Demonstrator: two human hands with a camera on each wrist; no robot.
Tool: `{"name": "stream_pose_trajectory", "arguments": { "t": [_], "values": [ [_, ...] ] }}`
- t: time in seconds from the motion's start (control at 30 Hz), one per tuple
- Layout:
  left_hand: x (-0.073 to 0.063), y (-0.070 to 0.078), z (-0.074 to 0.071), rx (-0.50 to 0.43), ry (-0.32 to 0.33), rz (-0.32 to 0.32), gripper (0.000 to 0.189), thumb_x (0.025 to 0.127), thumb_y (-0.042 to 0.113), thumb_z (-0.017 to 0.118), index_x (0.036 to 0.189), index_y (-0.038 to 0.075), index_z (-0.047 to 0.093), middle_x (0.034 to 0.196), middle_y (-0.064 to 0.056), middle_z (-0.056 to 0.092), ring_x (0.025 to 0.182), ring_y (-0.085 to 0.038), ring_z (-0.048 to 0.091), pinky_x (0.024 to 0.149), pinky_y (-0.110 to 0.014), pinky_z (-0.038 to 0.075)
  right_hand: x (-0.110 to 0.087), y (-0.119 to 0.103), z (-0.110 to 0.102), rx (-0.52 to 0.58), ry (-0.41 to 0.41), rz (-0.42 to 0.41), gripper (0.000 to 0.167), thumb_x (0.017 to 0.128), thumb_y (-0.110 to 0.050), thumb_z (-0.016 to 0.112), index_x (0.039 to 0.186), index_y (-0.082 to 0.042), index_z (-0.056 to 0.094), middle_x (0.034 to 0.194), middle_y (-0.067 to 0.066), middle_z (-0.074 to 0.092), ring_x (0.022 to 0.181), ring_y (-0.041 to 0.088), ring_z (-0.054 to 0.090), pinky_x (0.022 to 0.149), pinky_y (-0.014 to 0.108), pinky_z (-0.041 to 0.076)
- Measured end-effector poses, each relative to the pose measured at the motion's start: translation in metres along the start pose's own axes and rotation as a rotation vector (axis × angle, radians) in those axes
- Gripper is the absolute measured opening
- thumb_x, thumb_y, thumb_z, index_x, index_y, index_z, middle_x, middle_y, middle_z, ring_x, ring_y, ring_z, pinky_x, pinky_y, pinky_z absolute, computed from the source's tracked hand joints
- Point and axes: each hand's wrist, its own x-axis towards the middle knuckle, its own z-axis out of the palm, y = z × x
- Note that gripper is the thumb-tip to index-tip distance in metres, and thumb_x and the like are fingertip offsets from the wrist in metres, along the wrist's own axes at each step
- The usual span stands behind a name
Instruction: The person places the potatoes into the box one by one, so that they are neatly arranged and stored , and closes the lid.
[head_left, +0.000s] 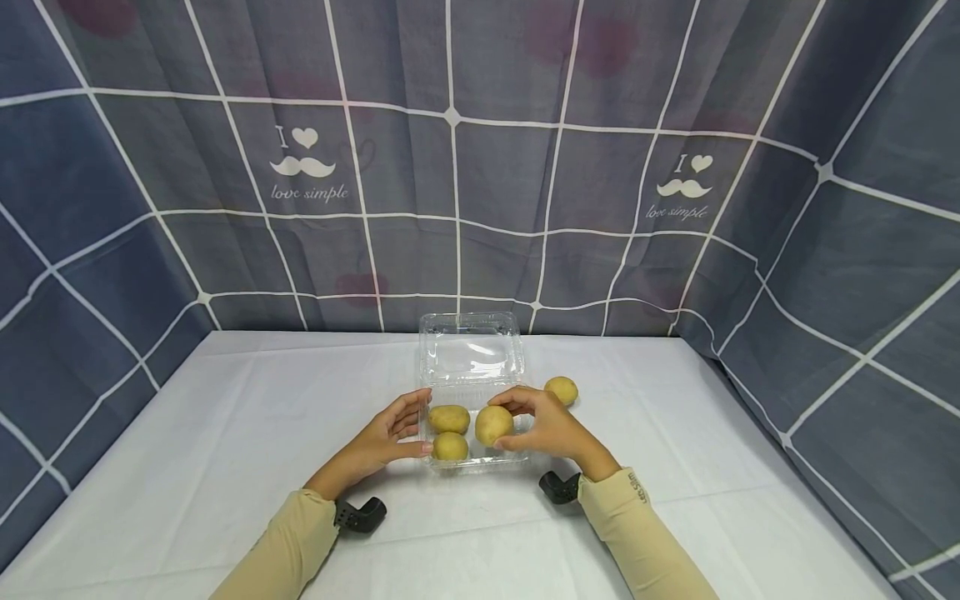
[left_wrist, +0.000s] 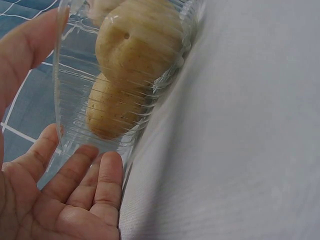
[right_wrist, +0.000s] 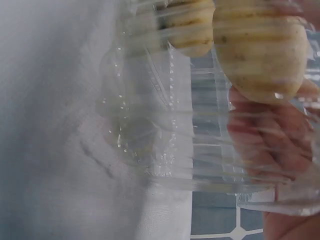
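Observation:
A clear plastic clamshell box [head_left: 472, 463] lies with its lid raised toward the back. Two potatoes rest along its left half, a rear potato [head_left: 448, 418] and a front potato [head_left: 450, 447]. My left hand [head_left: 390, 433] is at the box's left side, fingers spread and fairly straight; in the left wrist view the fingertips [left_wrist: 111, 162] are close to its ribbed wall. Over the right half, my right hand [head_left: 547, 425] holds another potato [head_left: 493, 425] between thumb and fingers. Through the plastic, the right wrist view shows this held potato [right_wrist: 265, 55] above the box's floor.
One more potato [head_left: 561, 391] lies on the white tablecloth [head_left: 637, 400], just right of the box. The open lid [head_left: 471, 350] stands at the table's back edge. A grey checked curtain [head_left: 495, 183] encloses the back and both sides.

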Motion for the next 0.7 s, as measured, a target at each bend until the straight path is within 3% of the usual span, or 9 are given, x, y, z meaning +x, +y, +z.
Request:
{"name": "stream_pose_trajectory", "arguments": {
  "t": [0.33, 0.7],
  "values": [
    [-0.0013, 0.0001, 0.0, 0.004, -0.003, 0.009, 0.093, 0.095, 0.009, 0.084, 0.167, -0.005, 0.027, 0.169, -0.033, 0.031, 0.157, -0.053, 0.03, 0.126, -0.059, 0.034, -0.0002, -0.0016, 0.0018, -0.07, -0.031, 0.017, 0.052, 0.082, -0.009, 0.093, 0.128, 0.004, 0.073, 0.126, 0.015, 0.075, 0.113, 0.027, 0.072, 0.106, 0.045, 0.058],
    [-0.0014, 0.0012, 0.0001, 0.01, -0.005, 0.009, 0.093, 0.095, 0.009, 0.084, 0.167, -0.006, 0.027, 0.17, -0.033, 0.03, 0.157, -0.053, 0.029, 0.127, -0.06, 0.033, 0.0, -0.0034, 0.0024, -0.136, -0.056, 0.035, 0.047, 0.083, -0.015, 0.094, 0.125, -0.001, 0.076, 0.12, 0.007, 0.078, 0.109, 0.019, 0.069, 0.102, 0.04, 0.058]
  ]
}}
